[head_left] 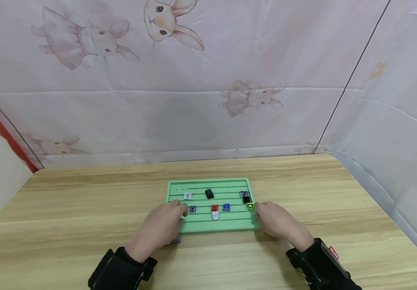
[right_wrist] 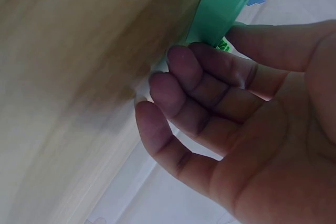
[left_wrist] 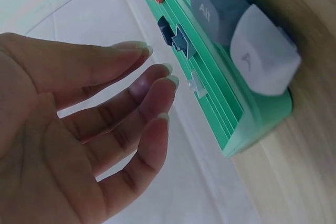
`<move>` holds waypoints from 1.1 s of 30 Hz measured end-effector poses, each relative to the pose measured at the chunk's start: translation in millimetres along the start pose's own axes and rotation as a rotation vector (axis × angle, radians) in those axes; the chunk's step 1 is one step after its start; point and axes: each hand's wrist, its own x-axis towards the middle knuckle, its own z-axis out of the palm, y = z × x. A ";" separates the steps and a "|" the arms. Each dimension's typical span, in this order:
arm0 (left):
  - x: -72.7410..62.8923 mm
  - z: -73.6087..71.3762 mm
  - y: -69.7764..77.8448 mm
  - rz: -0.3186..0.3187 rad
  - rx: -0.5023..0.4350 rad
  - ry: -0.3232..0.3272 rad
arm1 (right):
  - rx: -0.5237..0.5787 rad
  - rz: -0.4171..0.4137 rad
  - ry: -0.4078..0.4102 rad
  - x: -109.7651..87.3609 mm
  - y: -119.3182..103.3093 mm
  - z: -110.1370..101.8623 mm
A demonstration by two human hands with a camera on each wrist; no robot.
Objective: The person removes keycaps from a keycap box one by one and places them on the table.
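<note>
A shallow green tray (head_left: 194, 229) lies on the table between my hands, with keyboard key switches and keycaps in it. My left hand (head_left: 165, 223) hovers by its left end, fingers loosely bent and nothing visible in them; the left wrist view shows the hand (left_wrist: 100, 114) apart from the tray. Nearest it inside are a white switch (head_left: 187, 196) and a dark switch (head_left: 192, 209). At the right end, my right hand (head_left: 275, 219) pinches the tray's edge between thumb (right_wrist: 278, 45) and index finger, beside a bright green switch (head_left: 250, 206).
A grey Alt keycap (left_wrist: 212, 9) and a white keycap (left_wrist: 262, 51) sit outside the tray's near side. The tray also carries a red switch (head_left: 214, 208), a blue switch (head_left: 226, 207) and a black keycap (head_left: 209, 193). Rabbit-printed cloth (head_left: 194, 121) hangs behind the wooden table (head_left: 85, 193).
</note>
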 end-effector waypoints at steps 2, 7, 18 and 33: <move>3.0 0.3 0.4 -0.008 -0.007 -0.009 | 0.000 -0.001 0.000 0.1 0.1 0.0; 9.6 2.4 0.7 -0.025 -0.026 -0.024 | -0.001 -0.002 0.004 0.2 0.2 0.5; 18.1 9.8 -0.2 0.035 0.018 0.013 | -0.006 -0.003 0.002 0.8 0.9 0.8; 29.6 12.3 7.0 -0.027 -0.009 -0.115 | 0.006 -0.011 0.006 0.5 1.6 0.3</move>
